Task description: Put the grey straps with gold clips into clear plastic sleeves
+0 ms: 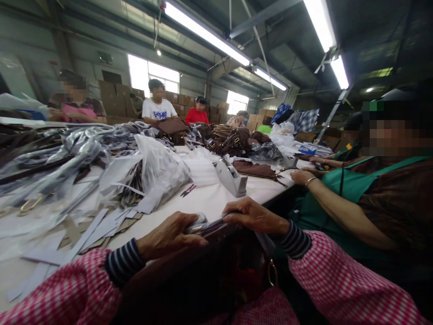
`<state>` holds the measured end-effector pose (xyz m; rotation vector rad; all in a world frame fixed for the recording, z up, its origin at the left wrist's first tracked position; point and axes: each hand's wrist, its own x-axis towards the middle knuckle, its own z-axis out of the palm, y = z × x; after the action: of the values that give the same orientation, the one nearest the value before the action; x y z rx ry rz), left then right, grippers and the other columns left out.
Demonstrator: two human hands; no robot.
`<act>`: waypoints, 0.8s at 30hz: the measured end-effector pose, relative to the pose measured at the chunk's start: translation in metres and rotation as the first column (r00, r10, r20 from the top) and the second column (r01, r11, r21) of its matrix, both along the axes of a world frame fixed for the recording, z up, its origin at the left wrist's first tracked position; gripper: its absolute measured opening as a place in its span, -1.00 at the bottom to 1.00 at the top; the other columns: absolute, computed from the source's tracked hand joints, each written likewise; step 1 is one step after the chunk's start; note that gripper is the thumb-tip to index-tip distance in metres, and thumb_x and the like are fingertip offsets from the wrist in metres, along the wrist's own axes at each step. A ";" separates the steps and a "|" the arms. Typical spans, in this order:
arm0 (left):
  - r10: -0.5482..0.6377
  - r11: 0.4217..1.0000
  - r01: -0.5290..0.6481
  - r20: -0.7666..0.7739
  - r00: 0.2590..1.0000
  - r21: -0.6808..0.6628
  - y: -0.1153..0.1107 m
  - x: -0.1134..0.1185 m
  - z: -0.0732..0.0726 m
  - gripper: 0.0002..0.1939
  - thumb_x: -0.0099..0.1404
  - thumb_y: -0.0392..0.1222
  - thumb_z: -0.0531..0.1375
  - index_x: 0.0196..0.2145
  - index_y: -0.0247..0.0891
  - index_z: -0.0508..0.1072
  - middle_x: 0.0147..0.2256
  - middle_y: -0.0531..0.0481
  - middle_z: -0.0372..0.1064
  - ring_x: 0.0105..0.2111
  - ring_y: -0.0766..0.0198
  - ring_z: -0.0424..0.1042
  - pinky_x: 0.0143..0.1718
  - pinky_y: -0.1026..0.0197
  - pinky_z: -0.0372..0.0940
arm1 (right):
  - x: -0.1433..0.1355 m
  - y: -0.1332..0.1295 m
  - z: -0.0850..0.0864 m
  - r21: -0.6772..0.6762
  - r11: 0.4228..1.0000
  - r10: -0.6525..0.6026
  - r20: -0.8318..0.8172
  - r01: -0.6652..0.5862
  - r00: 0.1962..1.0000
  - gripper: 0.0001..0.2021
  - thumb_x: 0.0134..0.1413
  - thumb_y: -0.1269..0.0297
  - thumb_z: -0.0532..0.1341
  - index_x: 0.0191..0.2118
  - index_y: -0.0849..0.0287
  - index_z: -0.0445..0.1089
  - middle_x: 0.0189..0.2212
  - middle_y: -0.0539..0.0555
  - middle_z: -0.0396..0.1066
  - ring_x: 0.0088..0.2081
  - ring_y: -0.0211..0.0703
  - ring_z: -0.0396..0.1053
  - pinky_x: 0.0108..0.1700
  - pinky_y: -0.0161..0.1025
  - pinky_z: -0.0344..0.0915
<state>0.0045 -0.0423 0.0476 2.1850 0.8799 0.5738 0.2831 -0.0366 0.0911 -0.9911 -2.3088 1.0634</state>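
Left grip (pixel 172 234) and right grip (pixel 252 216) hold a slim, dark, pale-wrapped strip (pixel 214 225).

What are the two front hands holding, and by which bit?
The left hand and right hand grip a soft dark brown item by its upper edge, where a shiny grey bundle shows.

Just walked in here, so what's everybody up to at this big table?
The person at the table edge has both the left hand and right hand on a dark brown item with pale wrapping at its top. In front lie a tape dispenser and small snips. Beyond are piled brown bags. To the right, a co-worker in a green apron works alongside; others are across the table.
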 end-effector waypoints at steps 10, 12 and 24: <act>0.040 0.859 0.088 0.237 0.971 -0.504 -0.013 -0.002 0.000 -0.56 -0.11 -0.03 0.56 -0.36 -0.32 0.54 -0.45 0.13 0.35 -0.42 0.30 0.24 -0.45 0.32 0.06 | -0.008 0.015 -0.030 -0.237 0.968 0.029 -0.220 -0.082 0.975 -0.62 0.18 -0.01 0.37 -0.26 0.29 0.56 -0.41 0.04 0.51 -0.37 -0.25 0.38 -0.24 -0.32 0.28; 0.076 0.793 0.117 0.288 0.955 -0.597 -0.018 -0.003 -0.001 -0.57 -0.15 -0.15 0.55 -0.30 -0.31 0.56 -0.40 0.11 0.42 -0.38 0.28 0.30 -0.40 0.33 0.15 | -0.008 0.016 -0.039 -0.283 0.955 0.013 -0.248 -0.085 0.969 -0.60 0.17 -0.04 0.37 -0.25 0.30 0.56 -0.41 0.04 0.51 -0.38 -0.26 0.38 -0.24 -0.32 0.29; 0.025 0.627 0.355 0.473 0.881 -0.693 -0.019 0.004 -0.009 -0.73 0.14 -0.05 0.33 -0.33 -0.33 0.50 -0.51 0.03 0.37 -0.62 0.41 0.24 -0.59 0.38 0.14 | -0.004 0.014 -0.054 -0.428 0.896 -0.029 -0.328 -0.122 0.944 -0.59 0.20 -0.03 0.37 -0.24 0.33 0.52 -0.45 0.06 0.48 -0.50 -0.33 0.33 -0.42 -0.38 0.25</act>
<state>0.0083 -0.0616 0.0384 1.2446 0.5039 0.4514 0.2795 -0.0224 0.0374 -0.8318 -1.8645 1.6874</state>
